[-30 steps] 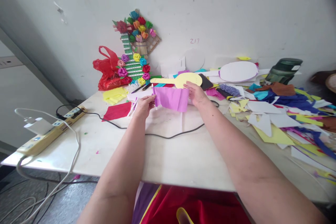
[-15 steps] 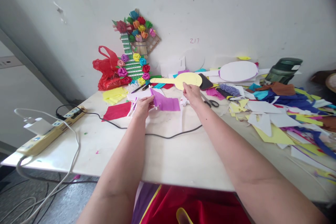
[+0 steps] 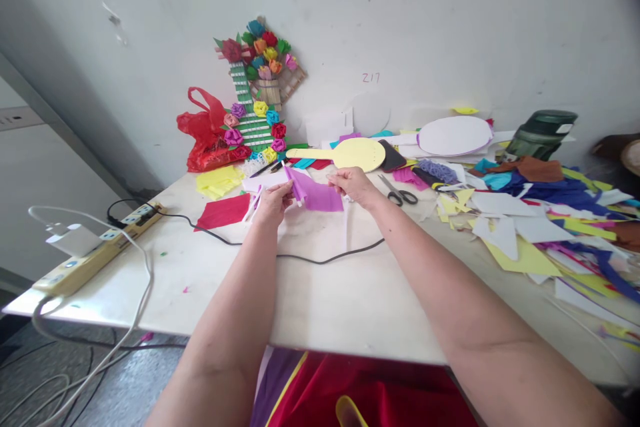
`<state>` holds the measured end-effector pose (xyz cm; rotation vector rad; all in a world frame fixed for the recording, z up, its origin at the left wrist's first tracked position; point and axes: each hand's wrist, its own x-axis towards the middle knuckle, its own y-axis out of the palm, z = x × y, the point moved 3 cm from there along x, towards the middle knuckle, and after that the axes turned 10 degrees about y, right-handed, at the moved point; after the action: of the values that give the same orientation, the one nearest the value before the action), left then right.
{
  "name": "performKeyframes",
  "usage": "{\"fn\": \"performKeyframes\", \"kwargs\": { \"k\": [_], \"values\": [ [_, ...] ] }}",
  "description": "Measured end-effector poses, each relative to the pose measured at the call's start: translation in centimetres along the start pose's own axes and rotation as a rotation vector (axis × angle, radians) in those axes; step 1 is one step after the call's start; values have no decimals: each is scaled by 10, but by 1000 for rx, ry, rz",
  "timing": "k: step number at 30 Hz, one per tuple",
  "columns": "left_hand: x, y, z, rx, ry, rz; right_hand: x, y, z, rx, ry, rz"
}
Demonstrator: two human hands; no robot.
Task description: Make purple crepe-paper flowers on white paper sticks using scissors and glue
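Note:
My left hand (image 3: 276, 201) is closed on a piece of purple crepe paper (image 3: 323, 196), whose left edge looks rolled around a thin stick. The paper's free part spreads to the right, low over the table. My right hand (image 3: 353, 187) hovers at the upper right of that paper with thumb and forefinger pinched together. Whatever may be between those fingertips is too small to make out. Behind the hands lies a yellow paddle-shaped cutout (image 3: 357, 155). Scissors (image 3: 399, 195) rest to the right of my right hand.
Red paper (image 3: 223, 212) and a black cable (image 3: 320, 260) lie on the table. A power strip (image 3: 95, 253) runs along its left side. Paper scraps (image 3: 520, 220) pile up at the right, near a green bottle (image 3: 543, 133). Paper-flower crafts (image 3: 255, 123) and a red bag (image 3: 205, 137) stand behind.
My right hand has moved left and down, from in front of the yellow cutout to the right end of the purple paper. The left hand has hardly moved.

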<state>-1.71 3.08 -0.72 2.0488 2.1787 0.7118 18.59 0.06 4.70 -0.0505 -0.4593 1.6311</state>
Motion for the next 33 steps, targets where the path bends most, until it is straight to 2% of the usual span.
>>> {"fn": "performKeyframes", "kwargs": {
  "k": [5,7,9,14,17,19,24,29,33],
  "values": [
    [-2,2,-2,-15,8,6,-4,0,8,-22,-78,-115],
    [-2,3,-3,-13,8,8,-5,2,9,-26,-75,-105],
    [-3,3,-3,-8,3,6,-4,6,8,-27,-62,-32],
    [-3,4,-3,-27,-16,-22,-2,16,-1,16,9,253],
    [-2,4,-3,-52,-14,-40,-3,20,-2,15,31,342],
    [-1,3,-2,-64,-17,-50,-5,21,0,9,39,358],
    [0,2,-2,-82,-24,-71,-11,21,10,-46,-14,278],
    [1,2,0,-85,-32,-69,-10,16,15,-121,-58,60],
    [2,2,1,-85,-37,-69,-8,10,14,-133,-93,-39]
  ]
}}
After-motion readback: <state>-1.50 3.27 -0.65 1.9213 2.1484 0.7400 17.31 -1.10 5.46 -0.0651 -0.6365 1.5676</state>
